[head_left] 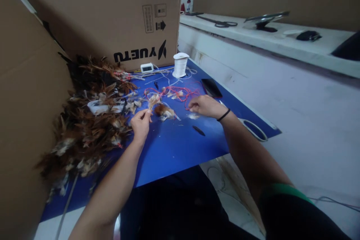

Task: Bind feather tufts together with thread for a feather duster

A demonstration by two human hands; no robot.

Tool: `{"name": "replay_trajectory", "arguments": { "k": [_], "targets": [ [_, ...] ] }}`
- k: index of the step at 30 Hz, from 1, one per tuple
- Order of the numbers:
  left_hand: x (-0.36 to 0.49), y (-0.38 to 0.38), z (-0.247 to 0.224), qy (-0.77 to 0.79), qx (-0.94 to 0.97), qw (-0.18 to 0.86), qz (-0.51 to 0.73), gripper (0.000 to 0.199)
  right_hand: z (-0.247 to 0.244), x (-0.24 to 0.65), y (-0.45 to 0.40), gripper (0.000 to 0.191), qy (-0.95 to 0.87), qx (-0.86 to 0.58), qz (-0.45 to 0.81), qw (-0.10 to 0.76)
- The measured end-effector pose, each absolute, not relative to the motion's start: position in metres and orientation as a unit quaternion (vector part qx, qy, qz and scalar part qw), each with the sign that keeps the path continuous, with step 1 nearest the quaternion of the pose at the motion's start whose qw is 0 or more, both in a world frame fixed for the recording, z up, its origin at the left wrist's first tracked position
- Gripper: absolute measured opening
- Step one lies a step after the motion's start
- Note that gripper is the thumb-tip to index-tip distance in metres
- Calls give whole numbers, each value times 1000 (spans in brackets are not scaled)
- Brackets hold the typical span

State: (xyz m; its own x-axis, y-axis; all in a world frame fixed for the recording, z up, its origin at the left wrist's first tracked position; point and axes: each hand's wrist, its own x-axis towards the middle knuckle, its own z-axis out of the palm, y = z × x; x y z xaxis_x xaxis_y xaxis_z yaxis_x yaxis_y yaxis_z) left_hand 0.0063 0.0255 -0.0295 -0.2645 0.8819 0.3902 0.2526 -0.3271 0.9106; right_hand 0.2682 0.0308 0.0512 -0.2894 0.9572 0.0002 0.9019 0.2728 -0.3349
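My left hand is closed in a pinch on a small tan feather, held above the blue tabletop. To the right, my right hand has its fingers curled together at a strand of the tangled pink cord, and appears to grip it. Between the hands lies a brown and white feather tuft. A pale bit of fluff is under the right hand, and a dark feather lies nearer the front edge.
A big pile of brown feathers covers the left side, against cardboard boxes. Toward the back stand a white ribbon spool and a small white digital device. A phone and white-handled scissors lie at right.
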Motion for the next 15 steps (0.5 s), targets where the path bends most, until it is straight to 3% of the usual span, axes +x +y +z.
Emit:
{"name": "replay_trajectory", "arguments": {
  "k": [2,5,15],
  "targets": [
    [7,25,-30,512,550,270,602,23,38,277,30,18,-777,-616,122,33],
    [7,24,-30,509,550,281,600,23,22,281,28,16,-768,-628,130,-3],
    [10,24,-31,502,539,328,592,24,2,279,24,13,-786,-602,129,45]
  ]
}}
